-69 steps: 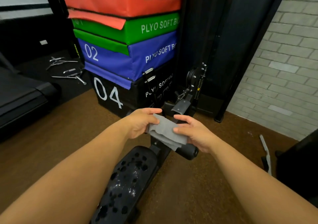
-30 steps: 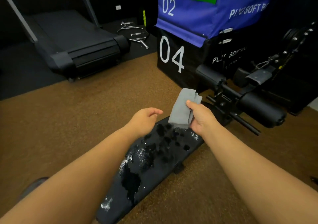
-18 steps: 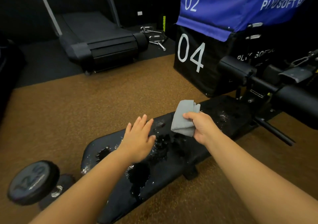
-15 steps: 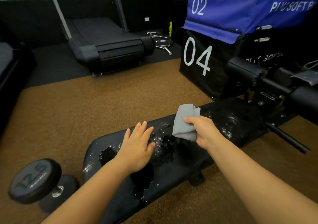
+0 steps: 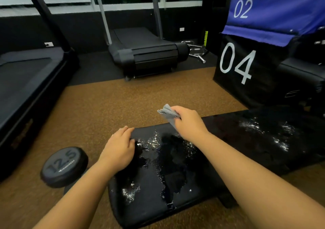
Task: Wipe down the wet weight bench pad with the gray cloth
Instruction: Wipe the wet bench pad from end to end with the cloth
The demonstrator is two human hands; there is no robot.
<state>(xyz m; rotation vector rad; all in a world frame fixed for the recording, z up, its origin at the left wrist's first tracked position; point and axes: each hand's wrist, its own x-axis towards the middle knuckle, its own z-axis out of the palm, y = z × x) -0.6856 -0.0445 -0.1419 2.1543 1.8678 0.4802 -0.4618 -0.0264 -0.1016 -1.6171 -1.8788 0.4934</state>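
Note:
The black weight bench pad [image 5: 237,140] runs from the lower middle to the right edge, with puddles and beads of water across its top. My right hand [image 5: 189,121] grips the folded gray cloth [image 5: 168,113] over the pad's far edge. The cloth's lower part is hidden behind the hand, so I cannot tell whether it touches the pad. My left hand [image 5: 120,148] rests flat on the pad's left end, with the fingers together at the far corner and nothing in it.
A 12.5 dumbbell [image 5: 64,166] lies on the brown floor left of the bench. Two black treadmills [image 5: 146,53] stand at the back and far left. Stacked plyo boxes [image 5: 246,65] rise at the right, beside the bench's leg rollers.
The view has swung left and closer to the bench. My left hand slid to the pad's left end. My right hand carried the cloth to the pad's far edge.

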